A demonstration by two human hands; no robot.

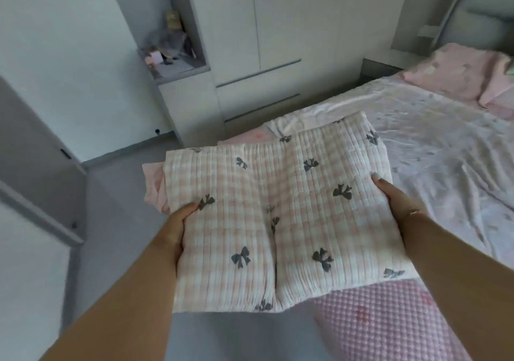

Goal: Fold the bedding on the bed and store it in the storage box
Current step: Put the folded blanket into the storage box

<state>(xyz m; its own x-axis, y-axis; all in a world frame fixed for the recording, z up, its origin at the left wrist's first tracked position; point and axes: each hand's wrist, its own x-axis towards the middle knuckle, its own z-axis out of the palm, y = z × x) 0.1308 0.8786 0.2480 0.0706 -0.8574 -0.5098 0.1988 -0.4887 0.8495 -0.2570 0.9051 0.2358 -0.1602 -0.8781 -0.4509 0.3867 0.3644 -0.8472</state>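
Observation:
A folded pink-and-white checked quilt point(278, 210) with grey bow prints is lifted off the bed, partly over the floor. My left hand point(175, 227) grips its left edge, thumb on top and fingers underneath. On the other side my right hand point(395, 193) grips the right edge the same way. The bed point(445, 152) with a pale pink sheet lies to the right. No storage box shows in this view.
A pink pillow point(459, 74) lies at the head of the bed. A pink bubble-textured cover point(375, 324) sits at the bed's near corner. White wardrobes point(278, 26) and a shelf niche point(172, 43) line the far wall. Grey floor point(116, 193) spreads left.

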